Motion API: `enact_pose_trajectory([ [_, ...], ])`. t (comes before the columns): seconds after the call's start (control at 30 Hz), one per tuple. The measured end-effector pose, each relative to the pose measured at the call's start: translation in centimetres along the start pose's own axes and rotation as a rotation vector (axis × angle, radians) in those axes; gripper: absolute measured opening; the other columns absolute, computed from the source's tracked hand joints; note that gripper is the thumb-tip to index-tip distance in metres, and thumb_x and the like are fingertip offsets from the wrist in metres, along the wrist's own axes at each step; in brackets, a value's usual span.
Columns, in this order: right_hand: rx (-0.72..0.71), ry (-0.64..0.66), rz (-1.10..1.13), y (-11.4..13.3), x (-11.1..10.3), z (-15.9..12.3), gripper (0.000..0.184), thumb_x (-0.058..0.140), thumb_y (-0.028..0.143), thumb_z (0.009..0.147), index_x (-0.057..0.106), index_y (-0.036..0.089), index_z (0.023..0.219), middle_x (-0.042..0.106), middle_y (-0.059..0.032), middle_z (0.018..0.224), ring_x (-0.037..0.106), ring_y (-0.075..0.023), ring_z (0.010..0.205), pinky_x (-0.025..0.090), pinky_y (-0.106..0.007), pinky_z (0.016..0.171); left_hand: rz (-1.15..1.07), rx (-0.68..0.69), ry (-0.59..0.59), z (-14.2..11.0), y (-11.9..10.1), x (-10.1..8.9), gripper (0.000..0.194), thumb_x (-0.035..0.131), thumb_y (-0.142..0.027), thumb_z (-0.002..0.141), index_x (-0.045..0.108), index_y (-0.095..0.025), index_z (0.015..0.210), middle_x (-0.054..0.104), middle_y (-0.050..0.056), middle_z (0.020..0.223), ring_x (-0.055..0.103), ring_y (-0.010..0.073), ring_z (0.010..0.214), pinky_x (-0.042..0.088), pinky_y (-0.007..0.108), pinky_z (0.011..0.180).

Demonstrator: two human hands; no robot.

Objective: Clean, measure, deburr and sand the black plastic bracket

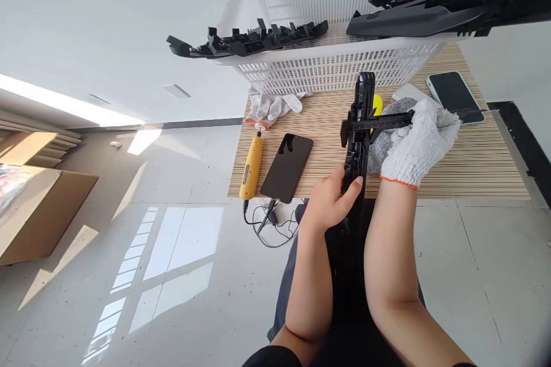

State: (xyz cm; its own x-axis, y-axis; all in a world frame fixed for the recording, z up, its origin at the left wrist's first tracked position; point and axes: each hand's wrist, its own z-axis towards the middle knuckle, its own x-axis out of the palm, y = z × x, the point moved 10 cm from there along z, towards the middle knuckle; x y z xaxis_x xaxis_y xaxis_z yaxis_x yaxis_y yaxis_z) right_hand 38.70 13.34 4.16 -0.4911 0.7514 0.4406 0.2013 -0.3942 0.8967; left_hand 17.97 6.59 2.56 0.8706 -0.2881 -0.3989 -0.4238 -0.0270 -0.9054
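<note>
My bare left hand grips a long black plastic part, which stands away from me over the table's front edge. In a white knit glove with an orange cuff, my right hand is closed on a black caliper. The caliper lies crosswise over the plastic part, its jaws around or against the part's middle; exact contact cannot be made out. Beneath the caliper and my right hand is a grey cloth or glove. A yellow object shows partly behind the part.
A white plastic basket at the back carries more black plastic parts. On the striped table lie a yellow electric tool with a cable, a dark phone, a white glove and another phone. A cardboard box stands left.
</note>
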Motion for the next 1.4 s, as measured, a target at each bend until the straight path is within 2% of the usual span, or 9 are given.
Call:
enact_pose_trajectory([
  [0.23,0.018,-0.024,0.134,0.1,0.4,0.0,0.032,0.066,0.029,0.086,0.034,0.028,0.087,0.049,0.0064,0.078,0.066,-0.0118,0.067,0.056,-0.023,0.051,0.013,0.008,0.03,-0.1,-0.1,0.2,0.028,0.056,-0.046,0.1,0.046,-0.025,0.083,0.039,-0.005,0.059,0.037,0.0155,0.054,0.026,0.032,0.06],
  [0.3,0.03,-0.068,0.147,0.5,0.1,-0.2,0.03,0.062,0.025,0.088,0.032,0.028,0.087,0.047,0.0075,0.075,0.063,-0.0098,0.061,0.051,-0.02,0.047,0.022,0.005,0.034,-0.1,-0.1,0.3,0.027,0.055,-0.045,0.099,0.046,-0.025,0.083,0.039,-0.005,0.059,0.037,0.0156,0.054,0.026,0.032,0.06],
  [0.43,0.121,-0.139,0.052,0.7,-0.9,-0.7,0.024,0.059,0.02,0.09,0.037,0.028,0.088,0.049,0.0096,0.07,0.045,-0.0056,0.043,0.03,-0.015,0.033,0.056,-0.003,0.032,0.0,-0.1,0.3,0.028,0.054,-0.046,0.1,0.043,-0.025,0.083,0.039,-0.005,0.059,0.035,0.0154,0.054,0.024,0.032,0.06],
  [0.6,0.14,-0.057,0.015,1.0,-0.5,-0.8,0.023,0.062,0.038,0.096,0.041,0.027,0.091,0.06,0.008,0.076,0.05,-0.0055,0.044,0.036,-0.016,0.035,0.045,-0.014,0.027,0.0,-0.1,0.1,0.025,0.054,-0.043,0.1,0.044,-0.025,0.085,0.04,-0.006,0.06,0.037,0.015,0.056,0.027,0.031,0.06],
  [0.97,0.336,0.196,-0.046,0.8,0.7,-1.2,0.018,0.076,0.023,0.082,0.06,0.019,0.076,0.055,0.0054,0.071,0.043,-0.0019,0.05,0.032,-0.011,0.036,0.001,-0.02,-0.003,0.0,0.6,-0.3,0.026,0.055,-0.043,0.101,0.046,-0.025,0.085,0.043,-0.005,0.061,0.043,0.0149,0.056,0.029,0.03,0.059],
  [1.07,0.4,0.283,-0.102,0.6,0.9,-1.5,0.014,0.076,0.024,0.083,0.064,0.018,0.079,0.063,0.0024,0.074,0.053,-0.0041,0.053,0.043,-0.013,0.041,-0.011,-0.021,-0.012,0.0,0.7,-0.3,0.024,0.055,-0.043,0.101,0.048,-0.025,0.087,0.042,-0.005,0.061,0.043,0.015,0.056,0.029,0.03,0.059],
  [1.17,0.42,0.267,-0.144,0.3,0.6,-1.6,0.02,0.081,0.029,0.081,0.07,0.017,0.092,0.07,-0.0007,0.084,0.066,-0.0095,0.063,0.053,-0.017,0.048,-0.022,-0.027,-0.017,0.0,0.8,-0.4,0.024,0.054,-0.044,0.102,0.048,-0.025,0.089,0.041,-0.006,0.061,0.042,0.0148,0.056,0.029,0.03,0.059],
  [1.3,0.385,0.297,-0.137,0.4,1.0,-1.9,0.027,0.081,0.037,0.082,0.072,0.018,0.099,0.072,-0.0023,0.091,0.068,-0.0111,0.066,0.05,-0.017,0.046,-0.026,-0.031,-0.015,0.0,0.7,-0.3,0.024,0.054,-0.044,0.102,0.048,-0.025,0.089,0.038,-0.006,0.061,0.04,0.0145,0.056,0.029,0.031,0.059],
  [1.4,0.337,0.394,-0.083,1.4,2.1,-2.3,0.022,0.08,0.037,0.081,0.069,0.019,0.087,0.069,0.0007,0.085,0.05,-0.0032,0.049,0.031,-0.013,0.035,-0.017,-0.03,-0.012,0.0,0.6,-0.2,0.025,0.055,-0.043,0.101,0.046,-0.025,0.087,0.038,-0.006,0.061,0.039,0.0146,0.056,0.028,0.031,0.059],
])
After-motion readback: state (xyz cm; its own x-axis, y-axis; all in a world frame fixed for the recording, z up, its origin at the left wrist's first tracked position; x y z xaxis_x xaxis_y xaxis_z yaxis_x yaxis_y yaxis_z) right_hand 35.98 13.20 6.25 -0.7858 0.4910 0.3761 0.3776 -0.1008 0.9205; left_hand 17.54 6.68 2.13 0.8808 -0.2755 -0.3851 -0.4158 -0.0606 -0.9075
